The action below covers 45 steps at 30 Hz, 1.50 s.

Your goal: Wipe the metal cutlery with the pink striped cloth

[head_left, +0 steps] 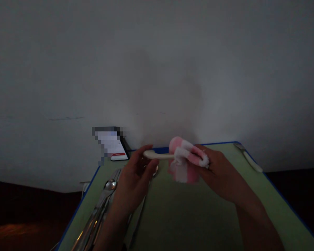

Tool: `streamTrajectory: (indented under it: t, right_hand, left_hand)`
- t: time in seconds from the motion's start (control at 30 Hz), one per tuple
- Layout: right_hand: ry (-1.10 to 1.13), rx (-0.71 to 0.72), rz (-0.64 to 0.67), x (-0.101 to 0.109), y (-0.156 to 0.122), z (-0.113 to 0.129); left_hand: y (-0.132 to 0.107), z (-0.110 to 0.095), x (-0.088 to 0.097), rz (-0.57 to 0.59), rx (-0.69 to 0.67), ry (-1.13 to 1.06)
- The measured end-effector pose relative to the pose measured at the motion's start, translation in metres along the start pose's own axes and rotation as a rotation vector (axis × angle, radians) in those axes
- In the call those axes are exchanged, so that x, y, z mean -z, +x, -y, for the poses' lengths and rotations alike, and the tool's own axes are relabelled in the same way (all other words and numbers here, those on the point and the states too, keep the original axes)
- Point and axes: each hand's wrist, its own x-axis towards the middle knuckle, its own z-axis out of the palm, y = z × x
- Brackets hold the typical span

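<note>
While left hand pinches cream utensil handle near its tip, right hand clasps pink-and-white cloth over hidden end, long axis roughly paralleling tabletop's far edge.

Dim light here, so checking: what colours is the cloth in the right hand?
The cloth is pink and white, in broad patches; head view shows it.

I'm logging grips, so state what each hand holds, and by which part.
The left hand holds a cream handle near its exposed end. The right hand grips a pink-and-white cloth by its right side; the cloth hides the utensil's other end.
</note>
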Motion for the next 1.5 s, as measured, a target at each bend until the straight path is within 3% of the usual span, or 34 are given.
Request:
streamTrajectory:
  t: [0.13,0.33,0.4,0.47,0.63,0.73,0.93,1.1,1.37,1.5]
  right_hand:
    - [-0.009,0.085,-0.016,0.005,-0.001,0.004]
    - [-0.001,0.070,-0.120,0.006,-0.003,0.001]
    - [-0.003,0.069,-0.111,0.008,-0.003,-0.002]
    - [-0.028,0.062,-0.123,0.010,-0.002,-0.005]
    - [-0.041,0.023,-0.237,0.014,0.000,-0.007]
    - [0.029,-0.013,-0.258,0.011,-0.001,-0.008]
    - [0.085,-0.093,-0.284,0.007,-0.001,-0.007]
    - [0.118,-0.119,-0.100,0.010,-0.004,0.001]
    - [0.146,-0.109,0.100,0.002,-0.001,0.002]
    - [0.151,-0.162,0.087,-0.003,0.002,0.005]
  left_hand:
    - [-0.002,-0.013,0.011,-0.004,-0.015,0.037]
    - [-0.007,-0.022,0.017,-0.246,0.050,0.079]
    - [-0.007,-0.019,0.018,-0.264,0.036,0.138]
    - [-0.006,-0.016,0.022,-0.160,-0.001,0.198]
    - [-0.009,-0.017,0.025,0.319,-0.087,0.322]
    - [-0.015,-0.021,0.017,0.444,-0.130,0.387]
    - [-0.023,-0.026,0.007,0.407,-0.111,0.488]
    - [-0.022,-0.037,0.008,0.353,-0.042,0.487]
    - [-0.018,-0.039,0.009,0.351,-0.176,0.504]
    - [-0.019,-0.041,0.018,0.363,-0.195,0.489]
